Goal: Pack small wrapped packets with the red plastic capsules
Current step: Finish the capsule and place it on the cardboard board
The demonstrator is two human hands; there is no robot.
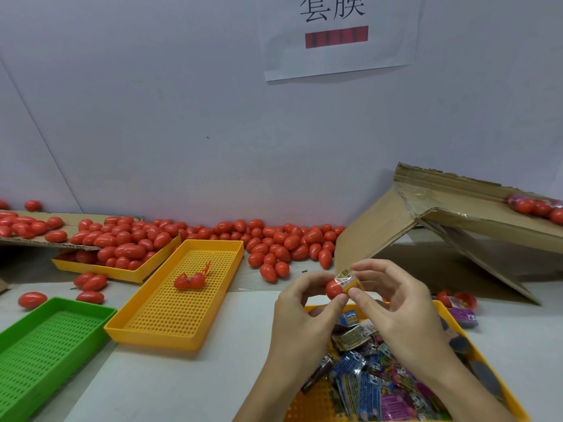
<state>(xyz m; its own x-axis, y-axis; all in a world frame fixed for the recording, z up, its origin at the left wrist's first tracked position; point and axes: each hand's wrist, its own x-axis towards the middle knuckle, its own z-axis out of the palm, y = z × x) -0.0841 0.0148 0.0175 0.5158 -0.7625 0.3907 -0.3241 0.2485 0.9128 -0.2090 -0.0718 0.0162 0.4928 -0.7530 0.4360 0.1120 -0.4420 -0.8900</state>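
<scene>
Both hands are raised over the near right part of the bench (213, 376), above a yellow tray (484, 354) that is full of small wrapped packets (374, 388) in blue, purple and green. The left hand (300, 318) holds a red capsule half (334, 289) between its thumb and curled fingers (304, 283). The right hand (396, 309) pinches a yellow packet (350, 280) with the thumb and first fingers, and this packet touches the open side of the capsule half; how deep it sits inside I cannot tell. The other fingers of the right hand are loosely curled above. To the left of the hands an almost empty yellow tray with holes (170, 318) lies at an angle, and in it there is only an open capsule (190, 281) with its two halves side by side. Further left is a green tray (39, 345), cut by the edge of the picture. Behind them a third yellow tray (122, 272) is heaped with closed red capsules (128, 248), and many more capsules (286, 242) lie loose along the white wall (182, 117). On the right a torn cardboard box (432, 236) leans over the bench, with a few capsules on its top. Between the trays and the hands there is a strip of bare bench.
</scene>
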